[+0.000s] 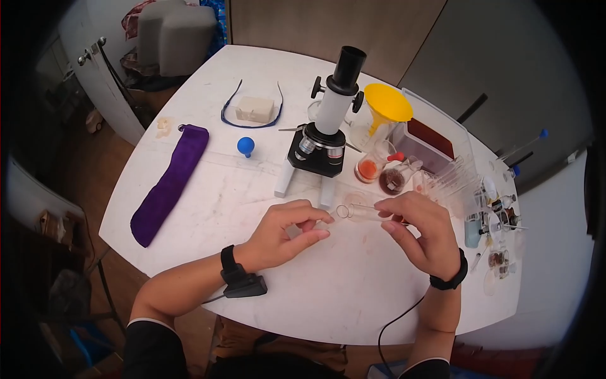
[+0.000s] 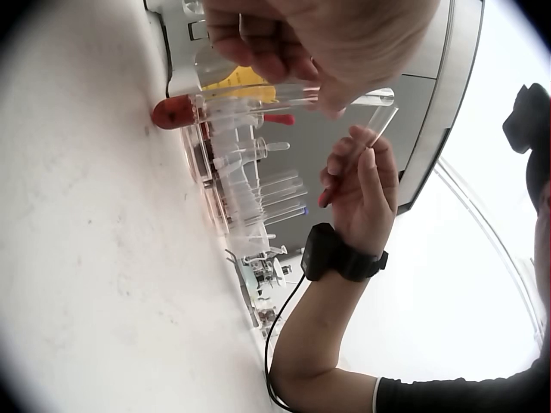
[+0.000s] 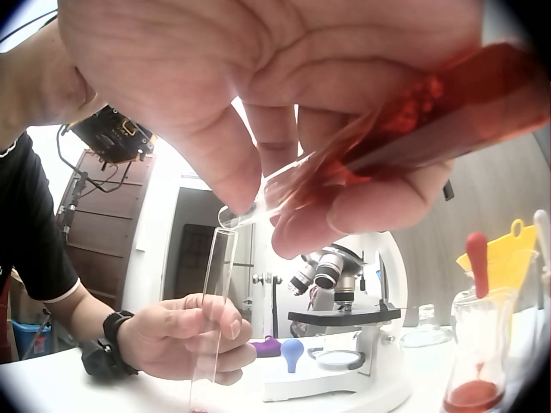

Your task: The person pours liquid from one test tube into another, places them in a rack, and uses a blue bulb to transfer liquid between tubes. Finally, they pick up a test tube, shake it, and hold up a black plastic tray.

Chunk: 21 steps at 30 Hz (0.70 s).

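Over the white table, each hand pinches a glass tube between thumb and fingers. Only the right wrist view shows red liquid filling much of the right tube; the left wrist view best reveals the left tube's red bottom. Right of the microscope, the right hand leaves its tube's mouth just past the thumb; the left hand grips the left tube below its mouth.
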Tool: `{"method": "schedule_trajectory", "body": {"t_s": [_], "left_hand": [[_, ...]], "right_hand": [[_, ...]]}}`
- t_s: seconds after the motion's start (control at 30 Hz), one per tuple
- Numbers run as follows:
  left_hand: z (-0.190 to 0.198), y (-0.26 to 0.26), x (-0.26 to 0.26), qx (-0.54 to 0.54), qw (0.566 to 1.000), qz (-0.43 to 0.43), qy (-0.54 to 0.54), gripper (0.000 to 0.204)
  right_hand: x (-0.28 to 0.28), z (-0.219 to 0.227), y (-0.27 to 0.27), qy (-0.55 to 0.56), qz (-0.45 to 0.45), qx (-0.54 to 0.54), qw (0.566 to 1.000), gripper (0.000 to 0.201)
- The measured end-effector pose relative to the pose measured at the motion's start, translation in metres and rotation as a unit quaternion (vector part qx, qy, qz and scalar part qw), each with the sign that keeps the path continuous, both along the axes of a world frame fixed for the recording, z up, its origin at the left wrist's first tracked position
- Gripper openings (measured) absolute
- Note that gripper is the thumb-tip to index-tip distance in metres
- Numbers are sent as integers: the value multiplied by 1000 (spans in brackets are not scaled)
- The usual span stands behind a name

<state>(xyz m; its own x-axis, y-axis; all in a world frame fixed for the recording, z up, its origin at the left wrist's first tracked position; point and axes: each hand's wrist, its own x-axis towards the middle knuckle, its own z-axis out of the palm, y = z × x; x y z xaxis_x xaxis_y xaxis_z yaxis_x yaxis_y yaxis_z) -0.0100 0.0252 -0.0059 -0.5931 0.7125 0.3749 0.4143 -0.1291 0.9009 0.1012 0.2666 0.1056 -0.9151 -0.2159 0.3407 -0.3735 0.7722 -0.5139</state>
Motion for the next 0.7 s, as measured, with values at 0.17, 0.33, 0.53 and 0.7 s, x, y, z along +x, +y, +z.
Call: {"method": "schedule_trajectory", "body": {"t_s": [0.17,0.33,0.53,0.7], "left_hand": [[-1,0,0,3,1000,-2,-13,20],[-2,0,0,1,1000,-3,-15,21],[-2,0,0,-5,1000,-3,-12,22],[-1,0,0,-10,1000,-2,-9,22]], "right_hand": [[-1,-1,1,1,1,0,1000,19],[-1,-1,1,3,4,-1,1000,19],[-1,0,1,-4,0,-1,1000,19],[-1,-1,0,1,2,-6,1000,19]]}}
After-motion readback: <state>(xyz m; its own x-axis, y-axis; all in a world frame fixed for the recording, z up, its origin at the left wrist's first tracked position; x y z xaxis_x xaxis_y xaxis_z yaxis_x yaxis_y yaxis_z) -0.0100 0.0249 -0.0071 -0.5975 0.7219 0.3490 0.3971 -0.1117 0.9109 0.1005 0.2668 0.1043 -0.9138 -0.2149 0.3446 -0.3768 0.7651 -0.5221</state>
